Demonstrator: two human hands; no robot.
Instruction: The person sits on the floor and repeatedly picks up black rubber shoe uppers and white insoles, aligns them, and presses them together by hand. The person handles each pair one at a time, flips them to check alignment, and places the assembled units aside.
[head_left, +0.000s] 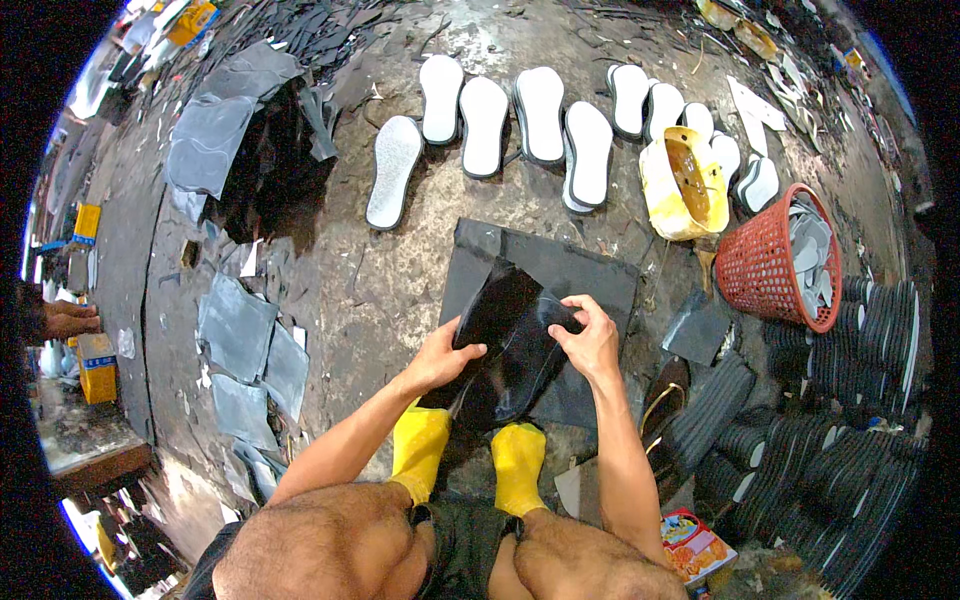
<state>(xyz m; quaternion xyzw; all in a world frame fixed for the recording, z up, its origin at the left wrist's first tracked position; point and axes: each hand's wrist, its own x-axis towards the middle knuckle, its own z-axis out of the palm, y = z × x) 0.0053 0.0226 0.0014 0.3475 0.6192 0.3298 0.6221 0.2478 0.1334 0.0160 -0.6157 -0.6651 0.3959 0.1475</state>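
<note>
Between my knees I hold a glossy black sheet (508, 345), bent and with curved, sole-like outlines; whether it is one piece or two I cannot tell. My left hand (446, 356) grips its left edge, thumb on top. The thumb and fingers of my right hand (588, 338) pinch its right edge. Underneath lies a flat dark square mat (595, 275) on the floor. My feet in yellow socks (521, 465) stand at the near end of the sheet.
White-topped soles (485, 125) lie in a row beyond the mat. To the right are a yellow container (660, 185), a red basket (755, 262) of grey scraps and stacked dark soles (790, 480). Grey sheets (238, 325) lie left. Another person's feet (70, 318) show at far left.
</note>
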